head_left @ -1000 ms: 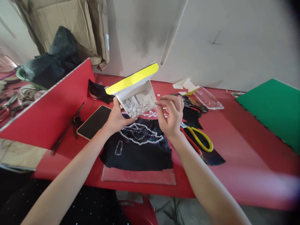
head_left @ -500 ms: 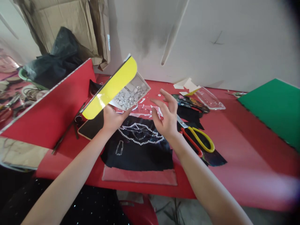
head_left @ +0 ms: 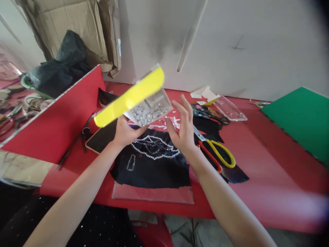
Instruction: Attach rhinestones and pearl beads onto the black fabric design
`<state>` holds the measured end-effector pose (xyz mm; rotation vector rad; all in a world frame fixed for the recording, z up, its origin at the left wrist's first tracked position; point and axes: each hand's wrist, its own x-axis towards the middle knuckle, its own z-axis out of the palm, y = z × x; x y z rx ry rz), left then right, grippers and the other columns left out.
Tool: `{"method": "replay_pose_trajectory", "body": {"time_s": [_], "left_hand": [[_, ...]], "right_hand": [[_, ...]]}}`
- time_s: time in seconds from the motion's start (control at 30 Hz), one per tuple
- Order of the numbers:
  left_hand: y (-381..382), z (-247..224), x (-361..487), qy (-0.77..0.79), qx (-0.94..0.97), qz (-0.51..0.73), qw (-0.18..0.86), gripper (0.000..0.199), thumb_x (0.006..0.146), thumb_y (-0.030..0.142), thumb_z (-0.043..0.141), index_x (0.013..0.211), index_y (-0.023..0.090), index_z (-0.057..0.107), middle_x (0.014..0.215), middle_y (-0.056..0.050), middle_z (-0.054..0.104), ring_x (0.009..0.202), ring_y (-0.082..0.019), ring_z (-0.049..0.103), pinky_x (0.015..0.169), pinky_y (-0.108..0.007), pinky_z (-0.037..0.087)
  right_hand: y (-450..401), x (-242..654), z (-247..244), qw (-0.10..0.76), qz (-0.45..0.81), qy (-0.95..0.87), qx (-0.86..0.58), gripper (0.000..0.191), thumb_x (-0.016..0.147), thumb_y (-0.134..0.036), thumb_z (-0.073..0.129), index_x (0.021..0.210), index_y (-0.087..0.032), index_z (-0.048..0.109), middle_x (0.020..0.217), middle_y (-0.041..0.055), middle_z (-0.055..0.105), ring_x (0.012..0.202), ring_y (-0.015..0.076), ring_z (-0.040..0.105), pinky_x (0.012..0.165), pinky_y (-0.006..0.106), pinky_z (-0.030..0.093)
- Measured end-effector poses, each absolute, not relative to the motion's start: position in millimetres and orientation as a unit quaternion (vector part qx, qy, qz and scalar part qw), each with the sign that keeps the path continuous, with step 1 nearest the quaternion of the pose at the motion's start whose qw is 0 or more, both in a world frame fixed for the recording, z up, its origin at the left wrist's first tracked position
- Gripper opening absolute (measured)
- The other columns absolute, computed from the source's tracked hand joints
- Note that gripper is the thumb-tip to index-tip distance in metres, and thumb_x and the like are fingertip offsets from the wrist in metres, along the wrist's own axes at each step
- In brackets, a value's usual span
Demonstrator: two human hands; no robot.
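My left hand (head_left: pixel 128 133) grips a small box (head_left: pixel 165 109) from below, its yellow lid flap (head_left: pixel 131 97) raised and tilted. Inside lie many pearly white beads and stones (head_left: pixel 146 115). Close to the box's right side, my right hand (head_left: pixel 183 127) is raised with its fingers apart and nothing in them. Under both hands, a string of pearl beads (head_left: pixel 154 158) forms a loop on black fabric (head_left: pixel 159 176). A clear, elongated outline piece (head_left: pixel 131 162) lies on the fabric, left of the loop.
Scissors (head_left: pixel 223 154) with yellow and red handles lie right of the fabric. A red board (head_left: pixel 59 116) stands at left, a green board (head_left: pixel 300 120) at right. A clear plastic tray (head_left: pixel 230 108) and paper scraps (head_left: pixel 204 93) lie toward the wall. A dark phone-like slab (head_left: pixel 100 139) sits left.
The box in my left hand has shifted right and its yellow flap has tipped flatter. My right hand's fingers have straightened upward, now nearer the box.
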<state>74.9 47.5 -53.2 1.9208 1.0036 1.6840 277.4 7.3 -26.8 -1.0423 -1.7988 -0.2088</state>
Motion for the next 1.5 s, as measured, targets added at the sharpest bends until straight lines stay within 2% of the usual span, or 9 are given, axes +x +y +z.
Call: {"method": "replay_pose_trajectory", "body": {"time_s": [0.1, 0.2, 0.33, 0.5, 1.0, 1.17, 1.3, 1.4, 1.5], "left_hand": [[44, -52, 76, 0.343, 0.705, 0.587, 0.203, 0.090, 0.059, 0.044, 0.086, 0.131, 0.025, 0.036, 0.127, -0.013, 0.054, 0.120, -0.034, 0.055, 0.102, -0.052, 0.047], [43, -51, 78, 0.329, 0.701, 0.589, 0.230, 0.097, 0.057, 0.043, 0.087, 0.134, 0.025, 0.030, 0.129, -0.013, 0.053, 0.119, -0.032, 0.056, 0.099, -0.049, 0.049], [45, -51, 79, 0.327, 0.702, 0.576, 0.263, 0.097, 0.055, 0.045, 0.087, 0.131, 0.026, 0.030, 0.128, -0.013, 0.053, 0.119, -0.031, 0.057, 0.095, -0.047, 0.052], [46, -51, 78, 0.341, 0.703, 0.572, 0.251, 0.094, 0.053, 0.044, 0.088, 0.127, 0.025, 0.034, 0.125, -0.012, 0.054, 0.116, -0.031, 0.057, 0.091, -0.045, 0.053], [44, -47, 76, 0.353, 0.712, 0.562, 0.230, 0.099, 0.052, 0.043, 0.089, 0.133, 0.025, 0.034, 0.127, -0.012, 0.052, 0.119, -0.032, 0.055, 0.097, -0.048, 0.049], [47, -48, 80, 0.302, 0.683, 0.572, 0.339, 0.094, 0.056, 0.039, 0.087, 0.131, 0.031, 0.032, 0.131, -0.010, 0.052, 0.125, -0.032, 0.052, 0.097, -0.050, 0.051], [55, -44, 75, 0.264, 0.644, 0.563, 0.445, 0.089, 0.051, 0.024, 0.087, 0.127, 0.034, 0.040, 0.138, -0.006, 0.049, 0.130, -0.032, 0.049, 0.097, -0.049, 0.052], [59, -42, 66, 0.252, 0.616, 0.533, 0.523, 0.076, 0.056, 0.016, 0.075, 0.125, 0.032, 0.047, 0.133, -0.005, 0.055, 0.125, -0.032, 0.053, 0.098, -0.049, 0.052], [61, -41, 60, 0.254, 0.602, 0.511, 0.559, 0.071, 0.061, 0.015, 0.060, 0.129, 0.032, 0.048, 0.122, -0.005, 0.063, 0.113, -0.031, 0.062, 0.089, -0.050, 0.056]], "right_hand": [[9, 277, -30, 0.497, -0.038, -0.762, -0.413, 0.066, 0.093, -0.026, 0.049, 0.149, -0.033, 0.015, 0.152, 0.0112, 0.036, 0.141, 0.0303, 0.034, 0.110, 0.058, 0.037], [12, 278, -34, 0.494, -0.021, -0.770, -0.402, 0.070, 0.093, -0.027, 0.050, 0.151, -0.031, 0.011, 0.153, 0.0116, 0.034, 0.140, 0.0295, 0.037, 0.109, 0.055, 0.040], [12, 279, -37, 0.489, -0.029, -0.768, -0.414, 0.071, 0.092, -0.028, 0.052, 0.150, -0.031, 0.012, 0.150, 0.0133, 0.037, 0.138, 0.0301, 0.040, 0.105, 0.056, 0.045], [13, 279, -37, 0.499, -0.030, -0.765, -0.406, 0.070, 0.091, -0.027, 0.055, 0.149, -0.030, 0.015, 0.147, 0.0141, 0.039, 0.136, 0.0308, 0.041, 0.105, 0.055, 0.046], [13, 279, -39, 0.493, -0.040, -0.762, -0.418, 0.069, 0.091, -0.028, 0.054, 0.148, -0.030, 0.016, 0.145, 0.0151, 0.040, 0.133, 0.0325, 0.044, 0.101, 0.057, 0.048], [14, 279, -39, 0.502, -0.041, -0.755, -0.420, 0.065, 0.090, -0.027, 0.055, 0.145, -0.028, 0.021, 0.143, 0.0152, 0.043, 0.130, 0.0309, 0.047, 0.099, 0.054, 0.049], [15, 281, -38, 0.499, -0.030, -0.743, -0.445, 0.047, 0.089, -0.029, 0.058, 0.132, -0.023, 0.039, 0.122, 0.0135, 0.060, 0.110, 0.0274, 0.061, 0.088, 0.048, 0.054], [14, 279, -40, 0.479, -0.024, -0.748, -0.460, 0.032, 0.088, -0.035, 0.060, 0.116, -0.022, 0.049, 0.104, 0.0101, 0.066, 0.096, 0.0251, 0.064, 0.080, 0.043, 0.054], [12, 275, -43, 0.459, -0.007, -0.765, -0.451, 0.030, 0.085, -0.039, 0.064, 0.105, -0.022, 0.052, 0.095, 0.0069, 0.066, 0.088, 0.0230, 0.064, 0.075, 0.039, 0.053]]}}
